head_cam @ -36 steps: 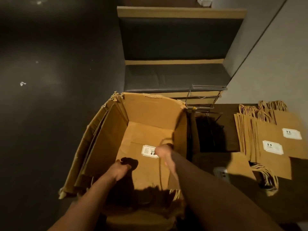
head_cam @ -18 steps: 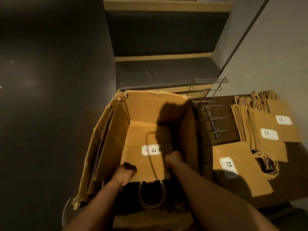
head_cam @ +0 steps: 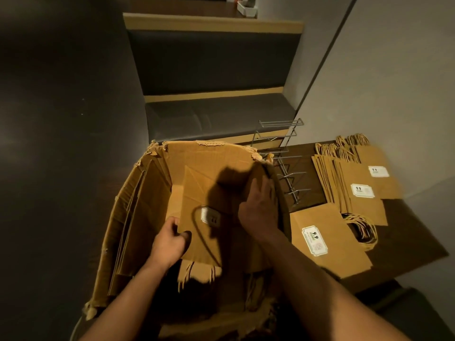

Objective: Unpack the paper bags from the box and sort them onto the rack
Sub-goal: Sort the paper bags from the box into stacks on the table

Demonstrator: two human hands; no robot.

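cardboard box (head_cam: 138,217) sits open in front of me, its torn flaps standing up, and both my hands are down inside it. my left hand (head_cam: 170,239) pinches the near left edge of a brown paper bag (head_cam: 197,193), thumb on top and fingers curled under it. that bag lies flat and tilted up in the box, a white label on its face half lost in shadow, one string handle looping across it. my right hand (head_cam: 261,212) is at the right side of the box, fingers laid fairly straight against bags standing along the box wall; i cannot tell whether they pinch anything. more bags stand on edge against the left wall of the box.

to the right, on a dark table (head_cam: 423,242), a single bag (head_cam: 327,239) with a 9.9 label lies flat just beside the box. farther right a fanned stack of bags (head_cam: 357,190) lies with handles pointing away. a wire rack (head_cam: 283,158) stands between the box and that stack. a dark padded bench (head_cam: 216,119) is at the far side.
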